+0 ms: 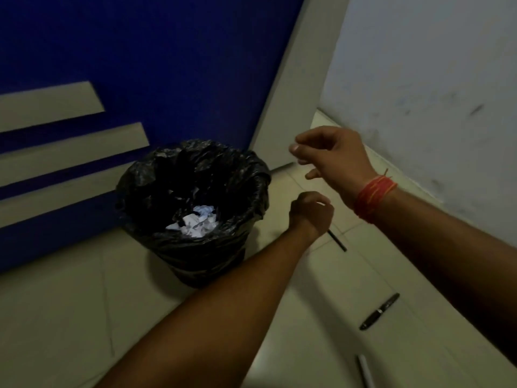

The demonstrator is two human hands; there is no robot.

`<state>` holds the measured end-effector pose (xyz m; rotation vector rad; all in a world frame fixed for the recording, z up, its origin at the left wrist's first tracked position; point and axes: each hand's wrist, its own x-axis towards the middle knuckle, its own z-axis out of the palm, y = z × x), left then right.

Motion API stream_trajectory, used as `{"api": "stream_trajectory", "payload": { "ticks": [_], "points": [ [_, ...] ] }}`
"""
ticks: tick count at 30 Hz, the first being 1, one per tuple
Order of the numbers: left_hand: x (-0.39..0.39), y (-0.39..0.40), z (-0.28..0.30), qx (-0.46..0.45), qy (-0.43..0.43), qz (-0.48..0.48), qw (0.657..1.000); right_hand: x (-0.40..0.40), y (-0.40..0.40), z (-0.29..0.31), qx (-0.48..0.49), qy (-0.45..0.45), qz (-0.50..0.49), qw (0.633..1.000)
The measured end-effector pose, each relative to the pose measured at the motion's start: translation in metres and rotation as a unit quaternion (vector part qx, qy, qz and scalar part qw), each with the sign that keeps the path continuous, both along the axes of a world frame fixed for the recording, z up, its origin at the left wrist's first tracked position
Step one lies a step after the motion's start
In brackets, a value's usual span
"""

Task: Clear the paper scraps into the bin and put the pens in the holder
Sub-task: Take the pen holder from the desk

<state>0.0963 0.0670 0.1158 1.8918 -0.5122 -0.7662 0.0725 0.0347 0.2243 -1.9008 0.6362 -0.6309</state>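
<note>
A bin [253, 175] lined with a black bag stands on the floor against the blue wall, with crumpled white paper scraps [195, 222] at its bottom. Just right of the bin, my left hand [310, 211] is closed around a thin black pen [337, 242], whose end sticks out below the fist. Above it my right hand [333, 155] hangs with loosely curled fingers and holds nothing. Two more pens lie on the floor: a dark one [380, 311] at the right and a pale one [365, 371] at the bottom edge. No holder is in view.
A blue wall with beige stripes [70, 141] rises behind the bin. A pale door frame [293, 93] and a scuffed white wall [419, 79] close off the right side. The floor is beige tile [56, 317].
</note>
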Motion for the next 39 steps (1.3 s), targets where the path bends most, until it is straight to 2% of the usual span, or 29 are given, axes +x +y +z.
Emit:
{"api": "stream_trajectory", "payload": {
  "ticks": [3,9,11,16,18,21,25,30,33,36,39],
  "points": [
    [0.002,-0.015,0.002,-0.030,0.071,0.032,0.996,-0.016,-0.035,-0.003,0.043,-0.018,-0.062,0.997],
    [0.022,-0.034,0.049,-0.069,0.052,0.073,0.994,-0.028,-0.079,0.025,0.162,-0.077,-0.166,0.970],
    [0.026,-0.044,0.083,-0.092,0.060,0.088,0.990,-0.035,-0.083,0.056,0.199,-0.099,-0.188,0.957],
    [0.028,-0.030,0.223,-0.158,-0.003,0.091,0.983,-0.046,-0.079,0.158,0.205,-0.112,-0.211,0.949],
    [0.024,-0.031,0.299,-0.179,-0.003,0.094,0.979,-0.052,-0.083,0.230,0.220,-0.115,-0.222,0.943],
    [0.022,-0.025,0.398,-0.192,-0.011,0.089,0.977,-0.050,-0.084,0.331,0.205,-0.112,-0.196,0.953],
    [0.024,-0.011,0.574,-0.198,-0.023,0.098,0.975,-0.043,-0.088,0.512,0.197,-0.131,-0.170,0.957],
    [0.054,0.023,0.724,-0.171,-0.036,0.143,0.974,-0.020,-0.074,0.660,0.138,-0.108,-0.140,0.975],
    [0.095,0.051,0.782,-0.157,-0.064,0.175,0.970,0.007,-0.062,0.705,0.122,-0.093,-0.111,0.982],
    [0.145,0.062,0.801,-0.139,-0.096,0.192,0.967,0.042,-0.062,0.714,0.090,-0.052,-0.089,0.991],
    [0.191,0.057,0.795,-0.108,-0.098,0.192,0.971,0.085,-0.065,0.703,0.022,0.019,-0.060,0.998]
  ]
}}
